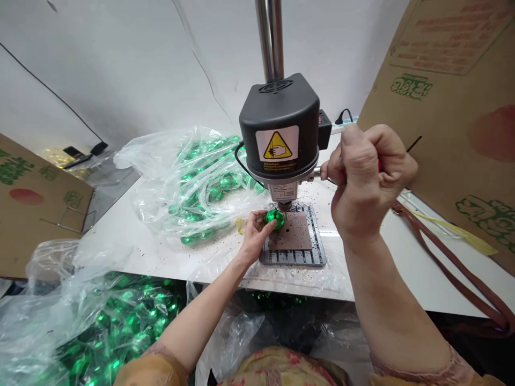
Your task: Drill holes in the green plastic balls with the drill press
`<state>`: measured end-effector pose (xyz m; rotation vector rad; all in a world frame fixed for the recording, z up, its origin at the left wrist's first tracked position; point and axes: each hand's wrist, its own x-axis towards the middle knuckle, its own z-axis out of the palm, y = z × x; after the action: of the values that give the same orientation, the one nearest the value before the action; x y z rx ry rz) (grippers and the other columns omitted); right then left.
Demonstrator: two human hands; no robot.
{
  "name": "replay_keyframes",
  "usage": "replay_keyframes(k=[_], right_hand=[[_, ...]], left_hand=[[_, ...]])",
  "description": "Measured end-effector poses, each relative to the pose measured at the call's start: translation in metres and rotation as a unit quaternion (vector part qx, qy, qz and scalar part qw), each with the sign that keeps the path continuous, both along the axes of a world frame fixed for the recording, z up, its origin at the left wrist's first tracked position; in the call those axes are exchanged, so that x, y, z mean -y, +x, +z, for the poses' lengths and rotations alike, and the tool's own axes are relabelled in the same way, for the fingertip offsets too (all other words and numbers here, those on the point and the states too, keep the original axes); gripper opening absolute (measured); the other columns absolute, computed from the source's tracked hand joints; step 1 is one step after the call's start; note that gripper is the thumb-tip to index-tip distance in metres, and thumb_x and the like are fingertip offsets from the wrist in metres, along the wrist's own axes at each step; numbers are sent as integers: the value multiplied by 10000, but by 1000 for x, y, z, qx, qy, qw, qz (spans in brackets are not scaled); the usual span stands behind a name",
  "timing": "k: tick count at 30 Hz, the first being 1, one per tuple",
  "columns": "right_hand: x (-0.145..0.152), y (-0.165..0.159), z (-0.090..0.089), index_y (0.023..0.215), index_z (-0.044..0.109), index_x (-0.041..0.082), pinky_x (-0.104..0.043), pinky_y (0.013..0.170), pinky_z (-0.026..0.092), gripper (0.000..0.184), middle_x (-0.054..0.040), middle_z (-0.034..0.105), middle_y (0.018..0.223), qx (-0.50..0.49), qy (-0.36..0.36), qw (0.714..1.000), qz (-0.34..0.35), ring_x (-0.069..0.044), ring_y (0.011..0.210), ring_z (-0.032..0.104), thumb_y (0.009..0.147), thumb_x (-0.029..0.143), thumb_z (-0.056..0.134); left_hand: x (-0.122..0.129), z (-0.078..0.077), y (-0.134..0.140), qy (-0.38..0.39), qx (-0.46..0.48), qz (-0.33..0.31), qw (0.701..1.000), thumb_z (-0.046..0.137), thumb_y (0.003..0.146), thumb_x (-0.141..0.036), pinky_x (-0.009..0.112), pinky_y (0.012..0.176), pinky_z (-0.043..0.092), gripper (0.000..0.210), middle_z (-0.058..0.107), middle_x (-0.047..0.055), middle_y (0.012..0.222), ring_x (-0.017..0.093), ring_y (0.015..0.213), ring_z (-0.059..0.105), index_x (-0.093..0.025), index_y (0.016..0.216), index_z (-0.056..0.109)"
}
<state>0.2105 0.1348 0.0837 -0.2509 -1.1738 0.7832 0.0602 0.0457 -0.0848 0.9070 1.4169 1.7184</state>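
"Attention" label [277,143], drill press [279,104], left fingers [265,231] holding green ball [274,217]

Drill press [279,110] is standing upright, black-headed, warning label [277,143] facing the camera; its lever [317,172] is sticking out right, mostly hiding in the right hand [366,182]. Green ball [274,219], shiny, faceted, is sitting pinched in the left hand [256,231], just beside the chuck [285,206].

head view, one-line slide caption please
Left hand holds a shiny green ball at a drill press, right hand gripping its lever.
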Motion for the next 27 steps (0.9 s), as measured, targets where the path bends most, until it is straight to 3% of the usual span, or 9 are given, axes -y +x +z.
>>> replay_keyframes(k=[6, 13, 20, 27], right_hand=[[1, 0, 0, 623, 366, 220, -286, 478, 306, 417, 70, 304, 507, 0, 15, 1000, 10, -58, 440, 310, 931, 317, 628], [3, -1, 1, 621, 361, 210, -252, 464, 300, 419, 82, 304, 513, -16, 5, 1000, 26, -34, 448, 308, 927, 303, 632], [3, 0, 2, 624, 357, 213, -240, 469, 328, 422, 82, 303, 510, 1, 3, 1000, 15, -29, 454, 315, 935, 320, 621], [5, 2, -6, 608, 368, 216, -263, 463, 322, 409, 75, 300, 516, -4, 28, 1000, 3, -40, 456, 337, 921, 275, 625]], left_hand=[[-6, -13, 1, 1, -33, -2, 999, 883, 728, -539, 294, 822, 517, 566, 694, 8, 934, 160, 890, 664, -220, 1040, 535], [-7, -19, -1, -2, -110, -29, 993, 843, 794, -520, 336, 896, 512, 502, 700, 50, 1024, 188, 973, 664, -209, 1069, 561], [-2, -13, 5, 4, -268, -49, 962, 857, 785, -448, 444, 1067, 470, 544, 694, 99, 1279, 283, 1203, 633, -237, 1241, 647], [-1, -3, 9, -17, -249, -61, 966, 853, 786, -395, 414, 1020, 497, 500, 724, 84, 1207, 273, 1129, 667, -227, 1216, 659]])
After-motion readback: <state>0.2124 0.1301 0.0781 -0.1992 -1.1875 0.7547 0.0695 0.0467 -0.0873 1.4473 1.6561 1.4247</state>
